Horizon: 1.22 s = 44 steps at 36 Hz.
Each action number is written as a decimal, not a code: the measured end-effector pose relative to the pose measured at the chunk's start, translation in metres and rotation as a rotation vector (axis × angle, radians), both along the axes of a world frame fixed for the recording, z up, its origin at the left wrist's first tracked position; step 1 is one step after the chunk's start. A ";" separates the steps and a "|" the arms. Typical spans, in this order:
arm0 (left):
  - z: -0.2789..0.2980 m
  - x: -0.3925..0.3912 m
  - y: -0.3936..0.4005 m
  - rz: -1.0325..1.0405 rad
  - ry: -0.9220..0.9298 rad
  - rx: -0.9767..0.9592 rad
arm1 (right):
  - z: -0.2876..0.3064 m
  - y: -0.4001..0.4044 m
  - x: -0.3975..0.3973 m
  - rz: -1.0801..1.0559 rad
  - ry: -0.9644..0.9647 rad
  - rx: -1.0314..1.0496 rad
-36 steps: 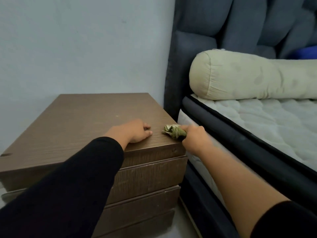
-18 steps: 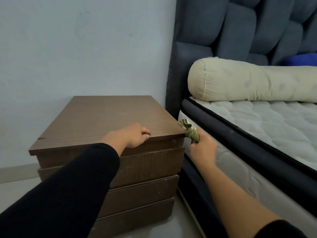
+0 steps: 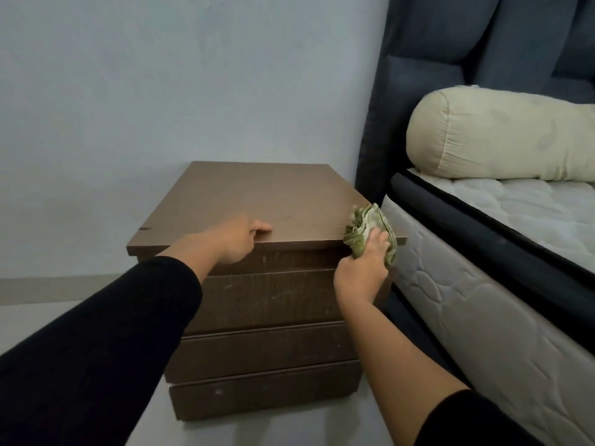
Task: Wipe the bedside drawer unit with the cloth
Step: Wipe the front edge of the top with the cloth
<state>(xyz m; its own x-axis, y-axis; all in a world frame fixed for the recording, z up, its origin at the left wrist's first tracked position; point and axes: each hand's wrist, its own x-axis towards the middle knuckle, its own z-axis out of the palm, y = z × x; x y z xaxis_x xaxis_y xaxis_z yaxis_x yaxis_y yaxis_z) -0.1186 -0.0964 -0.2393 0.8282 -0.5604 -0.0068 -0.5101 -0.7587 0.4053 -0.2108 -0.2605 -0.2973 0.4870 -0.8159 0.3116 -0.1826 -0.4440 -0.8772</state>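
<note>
Both hands were on the bedside drawer unit [image 3: 257, 201], which sat at centre frame against the pale wall. The right hand [image 3: 362, 268] gripped a crumpled green cloth [image 3: 370, 233] and pressed it over the unit's front right corner, at the top edge just beside the mattress [image 3: 467, 300]. The left hand [image 3: 236, 241] was curled over the front lip of the top panel, fingers hooked on the wood and holding no cloth, seemingly to steady the piece.

Half a second earlier the cloth had stood in the gap between unit and bed, pointing upward off the wood; a second earlier it had rested on the top near that same corner. Now it was bunched wider and wrapped onto the corner, so the wiping had apparently moved from the flat top to the edge. The left hand had barely shifted along the lip.

By my judgement the three drawer fronts below, at lower centre, were yet to be wiped. Behind, at upper right, a cream bolster [image 3: 502, 136] lay on the mattress before a dark blue headboard [image 3: 450, 37].
</note>
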 end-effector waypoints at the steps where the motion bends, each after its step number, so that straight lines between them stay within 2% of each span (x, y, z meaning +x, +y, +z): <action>1: 0.000 0.002 0.004 0.007 -0.001 0.000 | -0.001 0.004 0.001 0.009 0.000 -0.006; 15: 0.003 0.011 0.084 0.157 -0.053 0.034 | -0.025 0.100 0.017 0.205 0.046 -0.216; 22: -0.001 0.011 0.129 0.241 -0.134 0.015 | -0.035 0.159 0.023 0.407 0.034 -0.380; 31: -0.017 0.006 0.167 0.302 -0.214 -0.197 | -0.041 0.212 0.033 0.638 -0.005 -0.621; 34: -0.024 0.006 0.178 0.355 -0.211 -0.311 | -0.047 0.223 0.037 0.770 0.010 -0.787; 39: -0.042 0.000 0.190 0.435 -0.091 -0.471 | -0.051 0.216 0.037 0.846 0.130 -0.984; 44: -0.066 -0.004 0.194 0.462 -0.062 -0.461 | -0.053 0.208 0.041 0.812 0.230 -1.104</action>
